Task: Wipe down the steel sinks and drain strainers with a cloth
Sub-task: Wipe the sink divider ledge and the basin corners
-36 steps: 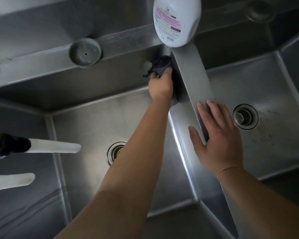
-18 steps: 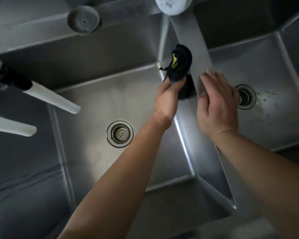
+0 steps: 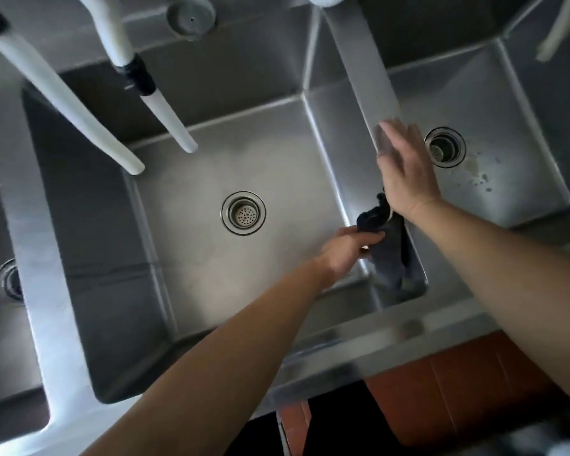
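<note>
Seemingly mid-wipe along the divider (image 3: 369,80) between two steel basins. Left hand (image 3: 346,250) pinching a dark cloth (image 3: 387,248) against the divider's near end; right hand (image 3: 405,169) flat, fingers straight, resting on top. Next, probably: dragging the cloth down into a basin toward a strainer. Middle sink (image 3: 277,166) holding only its strainer (image 3: 243,213); right sink (image 3: 507,126) showing pale specks beside its drain (image 3: 445,147).
</note>
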`<state>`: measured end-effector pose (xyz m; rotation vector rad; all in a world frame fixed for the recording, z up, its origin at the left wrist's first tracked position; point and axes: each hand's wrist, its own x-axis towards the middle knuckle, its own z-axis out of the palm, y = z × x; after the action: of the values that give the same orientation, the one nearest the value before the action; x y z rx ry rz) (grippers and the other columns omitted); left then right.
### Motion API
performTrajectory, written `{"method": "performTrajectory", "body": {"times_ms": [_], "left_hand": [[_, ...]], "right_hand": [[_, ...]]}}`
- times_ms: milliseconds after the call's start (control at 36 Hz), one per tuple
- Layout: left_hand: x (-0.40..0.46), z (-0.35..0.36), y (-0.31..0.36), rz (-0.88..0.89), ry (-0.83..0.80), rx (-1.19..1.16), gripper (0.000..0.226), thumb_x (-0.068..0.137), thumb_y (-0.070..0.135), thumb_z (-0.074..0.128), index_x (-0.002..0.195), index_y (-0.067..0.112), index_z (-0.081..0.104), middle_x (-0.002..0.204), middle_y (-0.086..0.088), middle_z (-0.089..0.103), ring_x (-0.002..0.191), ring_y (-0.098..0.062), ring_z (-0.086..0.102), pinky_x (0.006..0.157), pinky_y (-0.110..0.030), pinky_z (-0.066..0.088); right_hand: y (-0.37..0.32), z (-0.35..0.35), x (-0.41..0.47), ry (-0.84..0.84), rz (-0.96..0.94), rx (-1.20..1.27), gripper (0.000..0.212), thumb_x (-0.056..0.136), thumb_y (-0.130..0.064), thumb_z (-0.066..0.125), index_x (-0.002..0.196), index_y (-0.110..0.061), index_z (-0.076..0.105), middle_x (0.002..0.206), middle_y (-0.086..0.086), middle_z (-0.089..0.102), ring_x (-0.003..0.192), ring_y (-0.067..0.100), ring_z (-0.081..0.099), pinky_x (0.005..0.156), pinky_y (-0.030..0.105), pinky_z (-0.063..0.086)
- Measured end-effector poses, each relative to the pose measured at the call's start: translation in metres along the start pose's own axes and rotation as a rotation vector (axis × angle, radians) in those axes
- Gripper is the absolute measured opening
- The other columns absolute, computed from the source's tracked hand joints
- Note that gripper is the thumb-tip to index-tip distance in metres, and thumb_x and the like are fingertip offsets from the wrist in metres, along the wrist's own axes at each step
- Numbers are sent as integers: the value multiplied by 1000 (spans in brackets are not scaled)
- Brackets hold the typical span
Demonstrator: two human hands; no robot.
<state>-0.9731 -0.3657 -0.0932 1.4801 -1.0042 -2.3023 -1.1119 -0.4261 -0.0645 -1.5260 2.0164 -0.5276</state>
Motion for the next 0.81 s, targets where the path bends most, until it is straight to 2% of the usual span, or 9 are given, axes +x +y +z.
{"method": "performTrajectory", "body": {"times_ms": [83, 139, 194, 333, 389, 472, 556, 667, 806], "left_hand": [[-17, 10, -5, -38, -49, 100, 34, 99, 4, 52, 131, -5, 56, 88, 3, 63, 54, 11, 61, 49, -4, 44], [-26, 12, -4, -59, -76, 129, 34, 96, 5, 56, 128, -5, 58, 108, -8, 68, 85, -6, 70, 74, -13, 54], [-34, 13, -3, -52, -134, 296, 34, 92, 15, 63, 124, 4, 65, 121, -12, 68, 109, -23, 65, 99, -32, 50], [-63, 3, -8, 83, -293, 598, 12, 85, 20, 68, 92, 30, 64, 66, 25, 68, 61, 15, 61, 62, -16, 49], [-74, -4, -6, 139, -329, 708, 15, 86, 20, 65, 101, 24, 65, 84, 14, 70, 75, 9, 64, 71, -15, 51], [-86, -23, -10, 207, -372, 945, 30, 87, 30, 61, 116, 22, 66, 119, -4, 65, 104, -19, 58, 92, -37, 46], [-102, -49, -19, 264, -409, 1122, 32, 91, 37, 58, 120, 25, 65, 124, -4, 65, 108, -23, 57, 93, -38, 44], [-134, -90, -39, 324, -370, 1247, 30, 93, 40, 52, 116, 24, 63, 116, -6, 68, 106, -29, 62, 92, -39, 45], [-172, -142, -72, 369, -355, 1406, 42, 98, 28, 47, 140, 29, 51, 148, 9, 50, 138, -16, 44, 120, -57, 12]], "right_hand": [[0, -5, -43, -51, 77, -39, 64, 85, -28, 38, 145, -8, 46, 146, 18, 42, 136, 36, 36, 112, 54, 29], [-1, -6, -69, -114, 119, -74, 66, 86, -32, 37, 148, -14, 42, 151, 12, 39, 142, 31, 30, 114, 56, 23], [1, -5, -90, -128, 136, -27, 58, 93, -31, 43, 149, -17, 44, 152, 10, 41, 143, 27, 32, 117, 54, 21], [-1, -7, -138, -136, 274, 81, 32, 99, -27, 57, 129, -20, 65, 139, 5, 56, 130, 22, 50, 108, 31, 35], [-7, -2, -159, -166, 291, -9, 24, 100, -26, 53, 108, -15, 73, 119, 10, 65, 118, 31, 56, 102, 40, 42], [-24, 9, -190, -180, 254, -172, 40, 101, -36, 36, 97, -11, 68, 98, 8, 64, 108, 37, 57, 90, 43, 43], [-41, 28, -216, -210, 203, -280, 61, 92, -48, 18, 123, -26, 65, 118, 12, 65, 114, 36, 58, 98, 47, 41], [-63, 68, -251, -196, 90, -278, 55, 98, -46, 18, 142, -34, 50, 145, 0, 50, 133, 26, 45, 105, 47, 27], [-92, 112, -283, -306, -3, -240, 50, 105, -44, 24, 154, -37, 29, 161, -11, 28, 152, 14, 14, 118, 55, 10]]}}
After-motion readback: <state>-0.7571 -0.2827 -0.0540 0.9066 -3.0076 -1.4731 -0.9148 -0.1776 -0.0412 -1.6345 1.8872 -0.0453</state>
